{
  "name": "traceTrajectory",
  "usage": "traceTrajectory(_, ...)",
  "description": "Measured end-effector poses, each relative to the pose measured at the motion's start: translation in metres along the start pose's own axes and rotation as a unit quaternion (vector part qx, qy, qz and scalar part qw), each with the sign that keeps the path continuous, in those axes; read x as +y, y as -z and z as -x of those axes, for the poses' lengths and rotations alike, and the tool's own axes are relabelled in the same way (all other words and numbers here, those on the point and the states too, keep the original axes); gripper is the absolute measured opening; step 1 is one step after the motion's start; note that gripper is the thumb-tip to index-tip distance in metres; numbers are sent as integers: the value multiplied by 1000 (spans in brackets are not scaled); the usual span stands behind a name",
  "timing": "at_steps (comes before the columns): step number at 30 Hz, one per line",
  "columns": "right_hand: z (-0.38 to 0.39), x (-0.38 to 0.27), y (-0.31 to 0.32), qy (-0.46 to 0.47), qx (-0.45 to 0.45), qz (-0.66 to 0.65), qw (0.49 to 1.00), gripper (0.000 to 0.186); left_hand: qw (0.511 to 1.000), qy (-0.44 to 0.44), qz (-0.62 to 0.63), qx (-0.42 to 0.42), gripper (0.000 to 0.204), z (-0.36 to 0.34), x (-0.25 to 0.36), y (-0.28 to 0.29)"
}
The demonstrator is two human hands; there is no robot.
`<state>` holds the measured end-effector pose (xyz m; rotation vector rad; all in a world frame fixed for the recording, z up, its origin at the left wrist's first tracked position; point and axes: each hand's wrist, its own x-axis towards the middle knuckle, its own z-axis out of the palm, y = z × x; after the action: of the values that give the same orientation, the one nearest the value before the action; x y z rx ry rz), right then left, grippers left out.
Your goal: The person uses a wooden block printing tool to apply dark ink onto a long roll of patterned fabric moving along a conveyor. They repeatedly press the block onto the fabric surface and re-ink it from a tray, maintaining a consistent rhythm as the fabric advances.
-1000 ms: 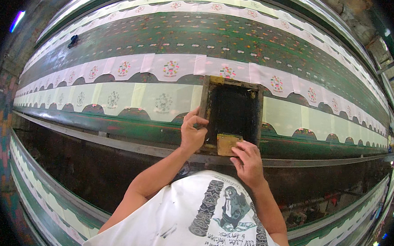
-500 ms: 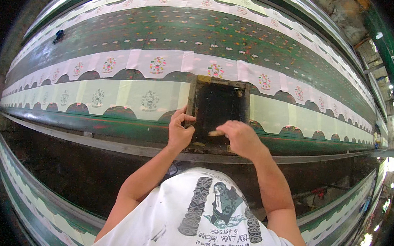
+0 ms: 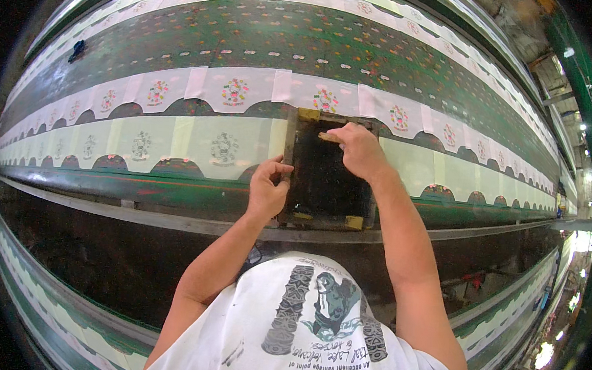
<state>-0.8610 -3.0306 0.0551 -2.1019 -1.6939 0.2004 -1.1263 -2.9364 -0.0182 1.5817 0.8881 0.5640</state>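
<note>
A screen printing frame (image 3: 288, 150) with a dark mesh lies across the row of pale yellow cloth pieces in front of me. My left hand (image 3: 268, 189) is closed on the frame's left edge, thumb and fingers bent around it. Over the far half of the mesh, my right hand (image 3: 362, 152) grips a squeegee (image 3: 329, 137). Only its light brown wooden end shows; the rest is hidden by the hand and the dark mesh. Just left of the frame, a pale yellow piece (image 3: 198, 128) carries a grey outline print.
A long green printing table (image 3: 126, 183) runs from left to right. Beyond the frame lies a row of pinkish cloth pieces (image 3: 254, 87) with coloured prints. A small dark blue object (image 3: 78, 51) sits at the far left. Another cloth-covered table (image 3: 51, 306) stands behind me.
My right hand has pushed the squeegee from the near part of the mesh to the far part. My left hand stays at the frame's left edge.
</note>
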Motion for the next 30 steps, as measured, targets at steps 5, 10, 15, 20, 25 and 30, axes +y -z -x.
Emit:
traceTrajectory(5,43,-24,-6,4,-23,14,1000,41,999,-41,1,-6,28,-1,-9,0)
traceTrajectory(10,92,-65,-6,13,-16,5,1000,41,999,-23,29,-21,29,-3,-13,2)
traceTrajectory(15,130,-94,-10,1,-38,27,999,44,999,-36,20,3,33,-1,-17,-6)
traceTrajectory(20,145,-101,-15,-18,-33,-7,999,42,991,-112,-46,52,37,8,-27,-19)
traceTrajectory(25,165,-99,-5,-36,15,-58,998,39,990,-122,-61,36,43,11,-19,-21)
traceTrajectory(30,198,-63,-10,-145,177,-59,972,33,992,-102,-63,42,33,16,-8,-22)
